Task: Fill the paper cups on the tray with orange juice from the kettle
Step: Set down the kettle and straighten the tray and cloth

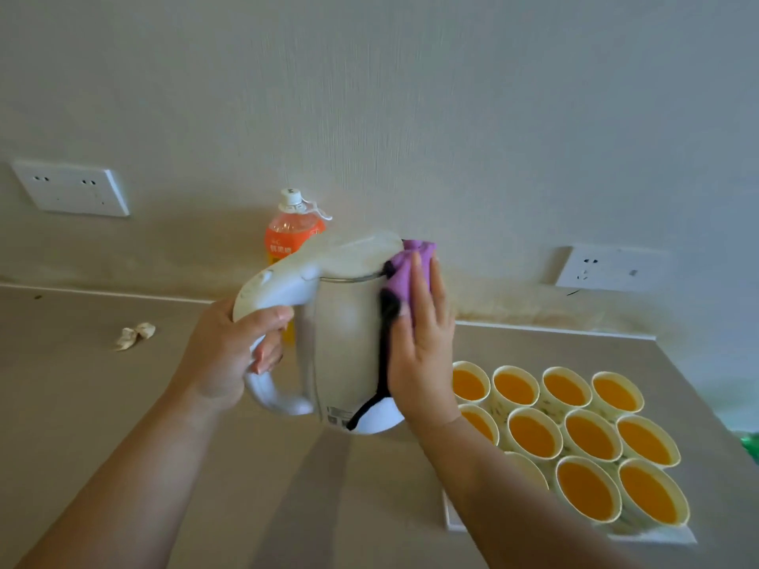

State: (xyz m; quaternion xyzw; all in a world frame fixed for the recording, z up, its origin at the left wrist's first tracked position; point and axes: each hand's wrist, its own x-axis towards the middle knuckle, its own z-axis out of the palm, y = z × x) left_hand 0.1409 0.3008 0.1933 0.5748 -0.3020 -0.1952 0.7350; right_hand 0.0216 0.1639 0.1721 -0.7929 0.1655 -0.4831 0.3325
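White plastic electric kettle held tilted between both hands.
Left hand curls round its handle; right hand, fingers flat, presses a purple cloth against the spout side. Pale paper cups of orange juice crowd the white tray just right; orange-labelled plastic bottle behind.

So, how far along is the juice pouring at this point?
Done: every paper cup whose inside shows on the tray holds orange juice; one is partly hidden behind the right forearm. In hand: the left hand grips the kettle handle, the right hand presses a purple cloth to it. Left: probably no pouring.
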